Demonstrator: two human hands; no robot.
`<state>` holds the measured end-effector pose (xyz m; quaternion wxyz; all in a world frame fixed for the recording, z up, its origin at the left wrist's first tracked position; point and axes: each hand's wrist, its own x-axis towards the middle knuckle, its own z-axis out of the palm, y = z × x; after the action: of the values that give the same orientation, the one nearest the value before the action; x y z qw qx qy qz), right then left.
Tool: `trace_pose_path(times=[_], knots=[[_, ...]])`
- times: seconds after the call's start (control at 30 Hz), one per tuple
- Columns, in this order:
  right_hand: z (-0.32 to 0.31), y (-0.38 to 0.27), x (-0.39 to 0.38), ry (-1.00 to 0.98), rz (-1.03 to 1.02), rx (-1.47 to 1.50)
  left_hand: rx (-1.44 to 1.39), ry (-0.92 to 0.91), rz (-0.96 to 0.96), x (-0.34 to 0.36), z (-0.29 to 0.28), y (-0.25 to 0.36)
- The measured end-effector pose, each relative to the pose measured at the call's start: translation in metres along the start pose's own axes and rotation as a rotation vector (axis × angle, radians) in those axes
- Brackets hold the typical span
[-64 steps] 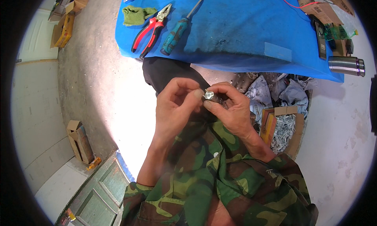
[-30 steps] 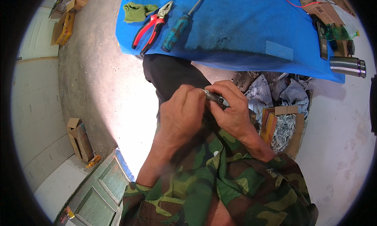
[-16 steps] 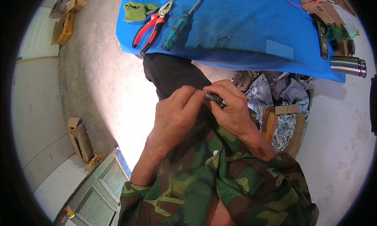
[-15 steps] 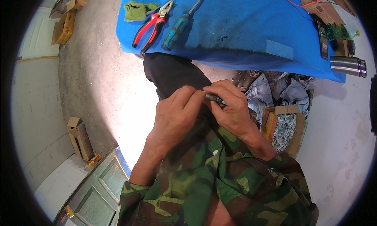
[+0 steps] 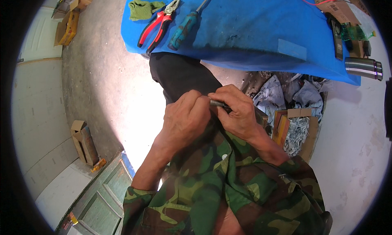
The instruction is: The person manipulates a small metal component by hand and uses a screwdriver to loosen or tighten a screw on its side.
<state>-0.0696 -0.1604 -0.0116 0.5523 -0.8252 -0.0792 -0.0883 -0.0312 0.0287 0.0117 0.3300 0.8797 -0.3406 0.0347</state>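
Note:
Over my lap, my right hand (image 5: 238,110) pinches a small dark metal cylinder (image 5: 217,103) between thumb and fingers. One end of it points toward my left hand (image 5: 188,114), which is closed with its fingertips curled out of sight. Whatever the left fingers hold is hidden behind the knuckles. Beyond the hands, on the blue-covered table (image 5: 253,26), lie red-and-black pliers (image 5: 157,27) with jaws pointing away. Right beside them rests a screwdriver with a worn teal handle (image 5: 183,30). A folded green cloth (image 5: 145,10) sits left of the pliers.
A steel cup (image 5: 363,68) lies on its side at the table's right corner, near a dark phone-like device (image 5: 337,41) and a green plastic bottle (image 5: 356,32). Under the table are grey plastic bags (image 5: 271,94) and an open carton of metal pieces (image 5: 297,133). Cardboard boxes (image 5: 84,143) stand left.
My hands have drawn slightly apart, the left shifting a little. More of the metal cylinder's end now shows between them. The tools on the table stay put.

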Motion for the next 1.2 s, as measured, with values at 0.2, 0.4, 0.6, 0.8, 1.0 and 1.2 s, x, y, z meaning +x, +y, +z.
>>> trace_pose_path(times=[0.2,0.4,0.6,0.8,1.0,1.2], knots=[[0.019,0.014,-0.01,0.029,-0.001,0.026,-0.071,0.022,-0.146,-0.011,0.009,-0.001],[0.02,0.012,-0.005,-0.064,0.052,0.034,-0.106,-0.049,-0.24,-0.018,0.003,-0.007],[0.021,0.013,-0.003,-0.09,0.098,0.03,-0.125,-0.063,-0.24,-0.018,-0.004,-0.012],[0.017,0.014,0.0,-0.133,0.102,0.033,-0.155,-0.135,-0.209,-0.014,-0.008,-0.018],[0.017,0.015,0.003,-0.173,0.11,0.06,-0.247,-0.173,-0.233,-0.01,-0.01,-0.027],[0.017,0.019,0.004,-0.195,0.118,0.064,-0.2,-0.228,-0.242,-0.007,-0.013,-0.027]])
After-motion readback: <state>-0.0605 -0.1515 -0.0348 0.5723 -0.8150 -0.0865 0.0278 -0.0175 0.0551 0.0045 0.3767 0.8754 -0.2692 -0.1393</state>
